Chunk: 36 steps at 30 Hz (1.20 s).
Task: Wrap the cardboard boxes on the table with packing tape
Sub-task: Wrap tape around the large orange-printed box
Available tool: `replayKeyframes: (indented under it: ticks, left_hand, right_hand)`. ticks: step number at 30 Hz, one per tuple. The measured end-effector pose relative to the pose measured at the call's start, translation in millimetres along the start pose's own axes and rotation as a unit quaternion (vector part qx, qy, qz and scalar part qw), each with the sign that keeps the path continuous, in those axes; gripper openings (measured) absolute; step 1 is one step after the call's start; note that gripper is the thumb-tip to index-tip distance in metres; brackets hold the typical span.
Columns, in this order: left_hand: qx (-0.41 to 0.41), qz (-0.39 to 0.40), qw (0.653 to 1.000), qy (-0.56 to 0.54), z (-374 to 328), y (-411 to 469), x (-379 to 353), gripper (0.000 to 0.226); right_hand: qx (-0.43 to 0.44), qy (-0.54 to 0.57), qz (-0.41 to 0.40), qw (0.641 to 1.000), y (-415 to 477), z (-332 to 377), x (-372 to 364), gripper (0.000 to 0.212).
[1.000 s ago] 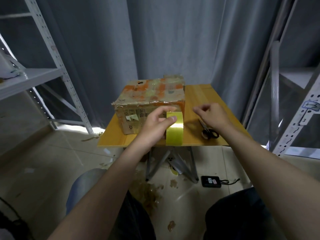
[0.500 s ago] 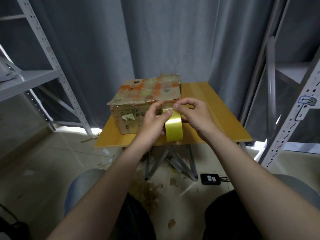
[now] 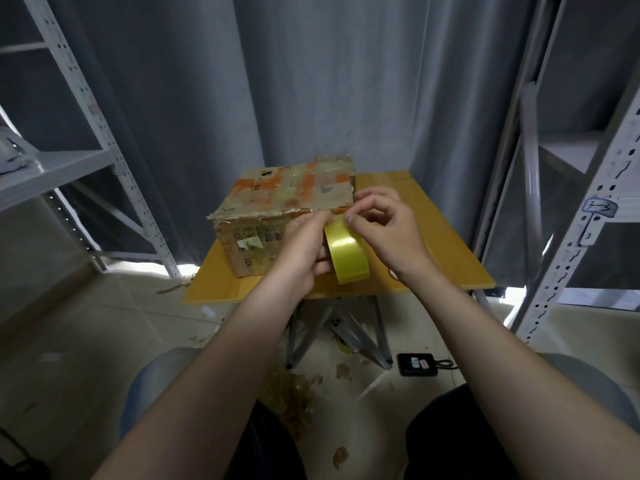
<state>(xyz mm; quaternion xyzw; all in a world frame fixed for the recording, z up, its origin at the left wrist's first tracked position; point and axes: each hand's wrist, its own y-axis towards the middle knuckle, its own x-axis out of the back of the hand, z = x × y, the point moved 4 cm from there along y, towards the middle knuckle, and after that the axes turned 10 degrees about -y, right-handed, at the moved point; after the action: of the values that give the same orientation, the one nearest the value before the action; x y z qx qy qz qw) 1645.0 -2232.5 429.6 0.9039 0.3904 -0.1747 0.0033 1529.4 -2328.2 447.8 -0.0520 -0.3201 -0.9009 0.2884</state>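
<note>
My right hand [image 3: 388,230] had crossed from three o'clock to pinch the end of the tape roll [image 3: 346,254]. My left hand [image 3: 304,244] gripped the roll, before the cardboard box [image 3: 287,199] at ten o'clock on the desk [image 3: 433,237]. Wrapping could probably begin.

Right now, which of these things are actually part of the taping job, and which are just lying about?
In the job: cardboard box, yellow tape roll, left hand gripping it, right hand pinching its end, table.
Lying about: black device and crumpled scraps on the floor, metal shelves.
</note>
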Motion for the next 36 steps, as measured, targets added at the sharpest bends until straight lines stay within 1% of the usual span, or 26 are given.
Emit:
replayKeyframes:
  ticks: [4,7,8,10,11,13,15,17,18,20,23,26,28,30,32,33,34,36]
  left_hand:
    - [0.013,0.015,0.999,-0.028,-2.8,0.1,-23.8,0.015]
    - [0.032,0.037,0.998,-0.048,-4.2,5.0,-48.0,0.013]
    - [0.039,0.042,0.997,-0.052,-5.7,8.2,-57.5,0.012]
    - [0.039,0.047,0.997,-0.050,-10.7,16.1,-77.6,0.005]
    - [0.028,0.051,0.997,-0.045,-14.4,20.1,-88.4,0.001]
    - [-0.005,0.061,0.998,-0.011,-18.5,31.6,-106.3,0.008]
    - [-0.032,0.076,0.995,0.047,-20.1,43.9,-120.5,0.009]
    - [-0.039,0.093,0.989,0.105,-21.5,55.9,-130.8,0.017]
    - [-0.036,0.102,0.985,0.136,-22.3,62.0,-134.7,0.020]
    - [-0.025,0.114,0.975,0.191,-23.7,73.8,-140.0,0.017]
    - [-0.036,0.125,0.967,0.218,-31.7,88.4,-140.3,0.019]
    - [-0.069,0.141,0.967,0.201,-44.5,99.2,-128.6,0.020]
    - [-0.109,0.132,0.965,0.198,-55.2,105.9,-112.4,0.023]
    - [-0.156,0.113,0.953,0.232,-66.1,112.4,-90.1,0.023]
    - [-0.189,0.088,0.936,0.284,-74.7,118.0,-63.6,0.021]
    - [-0.200,0.072,0.925,0.317,-77.4,121.8,-49.8,0.019]
    - [-0.208,0.052,0.907,0.362,-79.2,125.1,-36.7,0.018]
    - [-0.210,0.009,0.858,0.469,-82.8,126.7,-13.3,0.014]
  right_hand:
    - [-0.003,-0.066,-0.050,0.997,2.3,7.4,14.7,0.012]
    - [-0.050,-0.159,-0.090,0.982,5.8,7.7,29.4,0.009]
    - [-0.068,-0.189,-0.094,0.975,7.8,6.3,34.1,0.015]
    - [-0.103,-0.205,-0.099,0.968,12.6,0.4,43.5,0.038]
    - [-0.121,-0.191,-0.105,0.968,15.6,-4.4,48.7,0.050]
    - [-0.152,-0.148,-0.120,0.970,21.4,-15.6,58.3,0.069]
    - [-0.154,-0.127,-0.128,0.972,30.1,-28.0,67.8,0.079]
    - [-0.136,-0.136,-0.134,0.972,41.6,-43.1,75.6,0.083]
    - [-0.130,-0.144,-0.137,0.971,48.4,-51.3,78.3,0.083]
    - [-0.134,-0.170,-0.135,0.967,60.9,-69.9,83.0,0.079]
    - [-0.163,-0.238,-0.099,0.952,71.3,-101.3,85.2,0.072]
    - [-0.196,-0.363,-0.031,0.910,64.7,-131.5,81.6,0.068]
    - [-0.217,-0.420,0.018,0.881,54.0,-146.3,77.4,0.065]
    - [-0.221,-0.475,0.063,0.849,45.3,-152.7,70.7,0.055]
    - [-0.209,-0.510,0.070,0.832,44.5,-149.1,61.9,0.043]
    - [-0.201,-0.509,0.062,0.835,47.1,-143.3,56.6,0.041]
    - [-0.192,-0.493,0.051,0.847,51.6,-135.0,50.6,0.043]
    - [-0.152,-0.443,0.024,0.883,68.7,-109.8,34.2,0.043]
